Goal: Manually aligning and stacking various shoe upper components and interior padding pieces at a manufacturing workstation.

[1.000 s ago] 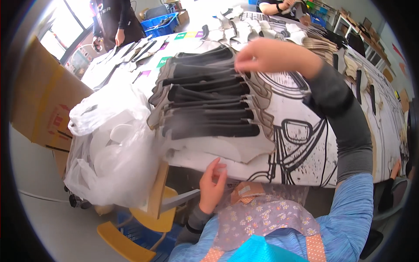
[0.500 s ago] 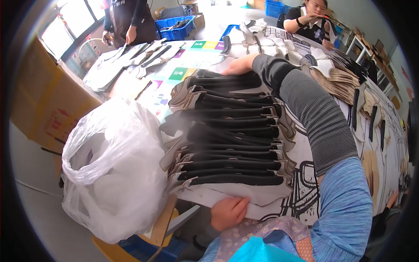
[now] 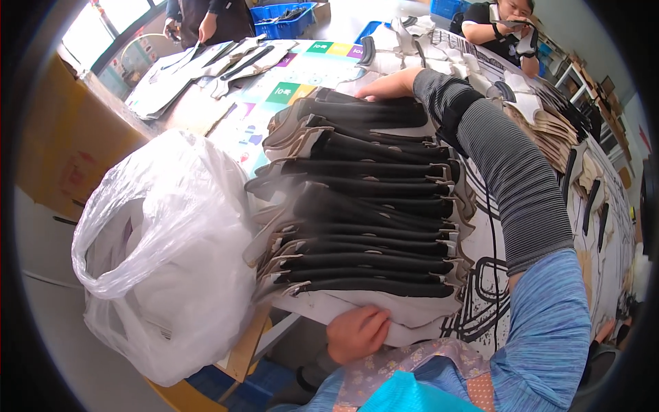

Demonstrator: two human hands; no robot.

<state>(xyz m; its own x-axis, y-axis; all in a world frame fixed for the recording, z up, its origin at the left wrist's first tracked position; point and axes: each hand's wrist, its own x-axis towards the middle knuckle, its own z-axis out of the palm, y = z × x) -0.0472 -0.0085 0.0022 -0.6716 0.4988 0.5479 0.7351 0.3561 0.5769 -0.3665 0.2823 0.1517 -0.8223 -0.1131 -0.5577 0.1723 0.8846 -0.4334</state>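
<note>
A long row of overlapping fabric pieces (image 3: 384,261), pale grey with thick black padded edges, lies on the table in front of me. My left hand (image 3: 357,334) is at the row's near end, its fingers curled on the edge of the nearest pale fabric piece (image 3: 357,302). My right arm, in a striped grey sleeve, reaches round the row's right side. At the far end my right hand (image 3: 390,86) rests against the last black-edged pieces; its fingers are mostly hidden behind them.
Left of the row, a full white plastic bag (image 3: 171,275) stands beside a cardboard box (image 3: 82,144). More fabric pieces (image 3: 542,123) lie along the table's right side and far left. Two people work at the far side, near a blue crate (image 3: 283,24).
The whole view has shifted, with far things now higher in the picture. Both hands keep their places at the two ends of the row.
</note>
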